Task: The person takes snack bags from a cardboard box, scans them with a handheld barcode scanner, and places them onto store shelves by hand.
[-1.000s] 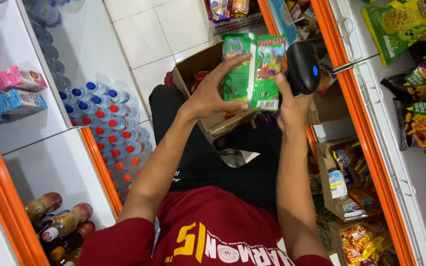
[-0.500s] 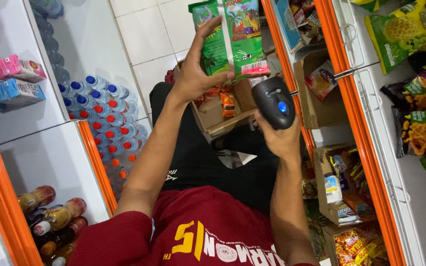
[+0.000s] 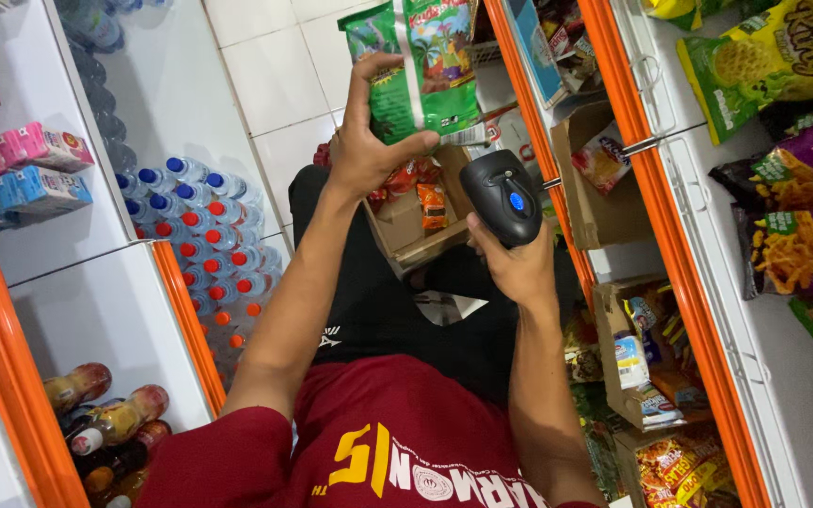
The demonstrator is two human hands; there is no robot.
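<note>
Head cam view looking down the person's front, and the picture seems flipped around, so sides here go by the arms. Left hand (image 3: 369, 141) is up holding a green snack bag (image 3: 421, 66), fingers curled around its lower edge with the thumb pressed across the front, so the bag is pinched between thumb and fingers. Most of the bag sticks out past the fingertips, and its white label corner sits just beside the thumb tip.

Right hand (image 3: 519, 263) is wrapped around the handle of a black barcode scanner (image 3: 505, 193), fingers closed tight on the grip. The scanner head with its little blue button pokes out above those fingers, just under the bag's label corner, really close but can't tell if they actually touch.

Below both sets of fingers there's an open cardboard box (image 3: 406, 226) with orange and red snack packs in it, sitting on the tiled floor (image 3: 265, 56). Off past the left-hand fingers is a cluster of water bottles (image 3: 209, 235) with blue and red caps, next to a white and orange shelf (image 3: 96, 310). Past the right-hand fingers, an orange-edged rack (image 3: 679, 235) carries more chip bags (image 3: 764, 56) and small boxes.
</note>
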